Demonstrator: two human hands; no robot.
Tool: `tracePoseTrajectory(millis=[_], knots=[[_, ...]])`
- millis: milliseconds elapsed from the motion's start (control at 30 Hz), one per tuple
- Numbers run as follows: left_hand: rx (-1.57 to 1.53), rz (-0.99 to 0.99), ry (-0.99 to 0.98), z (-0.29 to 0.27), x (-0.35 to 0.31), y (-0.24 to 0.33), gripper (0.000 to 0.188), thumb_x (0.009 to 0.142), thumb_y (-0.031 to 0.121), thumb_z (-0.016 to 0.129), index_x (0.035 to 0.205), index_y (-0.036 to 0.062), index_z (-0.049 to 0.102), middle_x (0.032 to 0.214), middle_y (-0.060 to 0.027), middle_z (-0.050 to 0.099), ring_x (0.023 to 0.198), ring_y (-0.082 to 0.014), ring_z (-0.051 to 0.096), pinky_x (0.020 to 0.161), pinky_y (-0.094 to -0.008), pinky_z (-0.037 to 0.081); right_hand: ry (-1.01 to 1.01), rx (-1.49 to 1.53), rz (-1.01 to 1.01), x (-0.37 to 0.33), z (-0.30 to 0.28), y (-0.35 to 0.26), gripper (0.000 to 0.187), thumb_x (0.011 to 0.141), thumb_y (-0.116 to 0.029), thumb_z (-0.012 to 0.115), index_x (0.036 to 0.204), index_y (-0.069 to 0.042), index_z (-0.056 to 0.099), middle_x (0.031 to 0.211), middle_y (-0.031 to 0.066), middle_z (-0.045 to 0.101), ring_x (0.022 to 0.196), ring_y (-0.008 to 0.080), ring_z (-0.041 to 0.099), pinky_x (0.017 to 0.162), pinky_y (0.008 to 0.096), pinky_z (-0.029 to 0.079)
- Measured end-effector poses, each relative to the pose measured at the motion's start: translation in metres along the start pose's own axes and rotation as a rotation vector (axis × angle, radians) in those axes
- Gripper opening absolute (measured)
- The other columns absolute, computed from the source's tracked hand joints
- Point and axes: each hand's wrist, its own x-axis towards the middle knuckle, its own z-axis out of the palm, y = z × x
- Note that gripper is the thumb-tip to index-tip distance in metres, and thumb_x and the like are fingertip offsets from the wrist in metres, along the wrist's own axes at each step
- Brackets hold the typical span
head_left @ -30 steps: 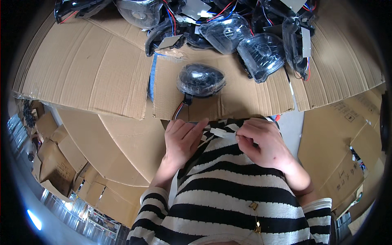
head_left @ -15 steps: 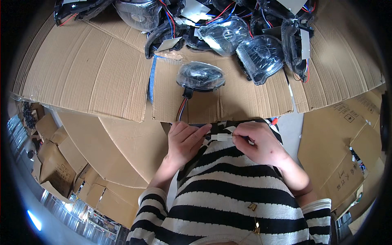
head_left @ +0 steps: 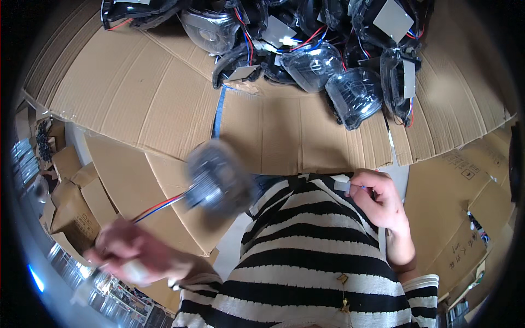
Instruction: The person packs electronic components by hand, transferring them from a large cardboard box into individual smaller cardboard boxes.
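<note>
My left hand (head_left: 128, 251), smeared by motion, is out at the lower left, closed around the red, blue and white wires (head_left: 159, 206) of a lamp. The clear-lensed lamp (head_left: 219, 177), also blurred, hangs in the air at the other end of these wires, off the cardboard's front edge. A blurred white plug (head_left: 83, 294) trails below that hand. At the right, close to my striped shirt, my right hand (head_left: 381, 201) pinches a white plastic connector (head_left: 342, 186) between thumb and fingers. Whatever wire it has is mostly hidden by the fingers.
Several clear-lensed lamps (head_left: 313, 66) with black housings and loose wires are piled at the far side of the cardboard-covered surface (head_left: 262, 131). Cardboard boxes (head_left: 76, 216) stand at the left. More cardboard (head_left: 437, 202) leans at the right.
My left hand has swung away to the lower left, pulling the lamp off the cardboard by its wires. The right hand has shifted right with its white connector, and the two hands have parted.
</note>
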Motion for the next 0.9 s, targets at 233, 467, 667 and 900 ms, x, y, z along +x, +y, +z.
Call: tracePoseTrajectory(millis=[233,467,667,900], knots=[[1.355,0.276,0.461,-0.165,0.053,0.023,0.019,0.081,0.011,0.051,0.094,-0.0012,0.057,0.089,-0.0096,0.058,0.084,-0.0184,0.054,0.07,-0.0273,0.044,-0.059,-0.043,-0.094,0.003,0.011,-0.003,0.001,0.069,0.0,0.051,0.069,0.001,0.052,0.061,0.0098,0.05,0.051,0.0208,0.049,0.045,0.0279,0.036],[1.017,-0.682,-0.149,-0.234,-0.041,-0.178,0.023,0.084,0.017,0.047,0.092,-0.0006,0.059,0.081,-0.0046,0.058,0.078,-0.0119,0.052,0.07,-0.0267,0.043,-0.062,-0.08,-0.126,0.003,0.011,-0.009,0.002,0.069,0.0,0.053,0.07,0.001,0.053,0.061,0.0108,0.05,0.052,0.023,0.05,0.047,0.0284,0.038],[1.213,-0.438,0.133,-0.186,-0.037,-0.17,0.022,0.084,0.013,0.046,0.096,-0.0034,0.055,0.087,-0.0093,0.058,0.078,-0.0152,0.053,0.072,-0.0272,0.043,-0.04,-0.113,-0.057,0.004,0.008,-0.011,0.003,0.07,-0.002,0.053,0.071,0.001,0.054,0.063,0.0108,0.052,0.052,0.0214,0.052,0.046,0.0276,0.039],[0.714,-0.406,-0.492,0.071,-0.017,-0.146,0.032,0.077,0.005,0.053,0.108,-0.0006,0.048,0.105,-0.0133,0.052,0.082,-0.0142,0.055,0.071,-0.0248,0.043,-0.076,-0.105,-0.025,0.02,0.014,-0.014,0.004,0.071,-0.004,0.053,0.074,-0.001,0.054,0.064,0.0097,0.053,0.051,0.0191,0.052,0.047,0.0265,0.039]])
